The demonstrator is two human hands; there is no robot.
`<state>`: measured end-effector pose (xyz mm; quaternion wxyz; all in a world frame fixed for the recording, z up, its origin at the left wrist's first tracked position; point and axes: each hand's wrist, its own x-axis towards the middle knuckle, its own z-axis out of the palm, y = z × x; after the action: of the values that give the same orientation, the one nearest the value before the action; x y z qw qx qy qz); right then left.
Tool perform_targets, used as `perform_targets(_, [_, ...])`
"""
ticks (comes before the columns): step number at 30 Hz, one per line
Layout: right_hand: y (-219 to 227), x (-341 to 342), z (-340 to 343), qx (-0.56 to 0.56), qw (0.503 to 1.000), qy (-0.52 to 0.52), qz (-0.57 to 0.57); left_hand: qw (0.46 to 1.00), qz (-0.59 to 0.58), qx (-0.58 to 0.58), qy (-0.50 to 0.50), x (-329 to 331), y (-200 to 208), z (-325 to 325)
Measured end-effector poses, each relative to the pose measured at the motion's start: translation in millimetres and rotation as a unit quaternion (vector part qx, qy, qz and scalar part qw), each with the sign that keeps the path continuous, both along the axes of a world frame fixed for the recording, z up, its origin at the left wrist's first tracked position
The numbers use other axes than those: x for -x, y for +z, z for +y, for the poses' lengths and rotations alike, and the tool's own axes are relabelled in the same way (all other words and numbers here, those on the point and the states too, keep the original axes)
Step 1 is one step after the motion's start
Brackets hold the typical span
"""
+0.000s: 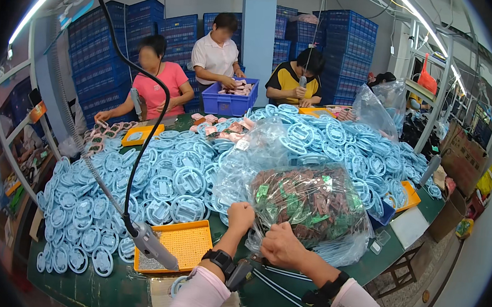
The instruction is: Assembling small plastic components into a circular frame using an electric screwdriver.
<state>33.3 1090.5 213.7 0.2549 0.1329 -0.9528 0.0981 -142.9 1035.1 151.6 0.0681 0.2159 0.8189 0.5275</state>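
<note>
A large clear plastic bag (311, 201), packed with small brown and green pieces like circuit boards, lies on the heap in front of me. Its loose, crumpled end faces my hands. My left hand (240, 217) is closed in a fist at the film on the left. Close by, to its right and nearer to me, my right hand (281, 242) pinches the bag's near edge. The fingertips of both hands are partly hidden. Light blue plastic rings (187, 181) with moulded centres are piled around and behind the bag.
A grey electric screwdriver (154, 247) hangs on a black cable over a yellow tray (197, 235). Pale thin rods (279, 287) lie under my wrists on the green table (117, 287). Several people work across the table, one at a purple crate (246, 105). Blue crates (350, 52) stand stacked behind.
</note>
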Motion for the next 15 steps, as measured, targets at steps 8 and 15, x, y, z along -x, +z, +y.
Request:
perform_targets(8, [26.4,-7.8,6.8,0.053,0.996,-0.062,-0.034,0.997,0.072,0.017,-0.032,0.0,26.6,-12.0])
perform_targets(15, [5.9,81.0,20.2,-0.129,0.956,-0.263,0.031,0.969,0.247,-0.001,-0.029,-10.0,35.7,-18.0])
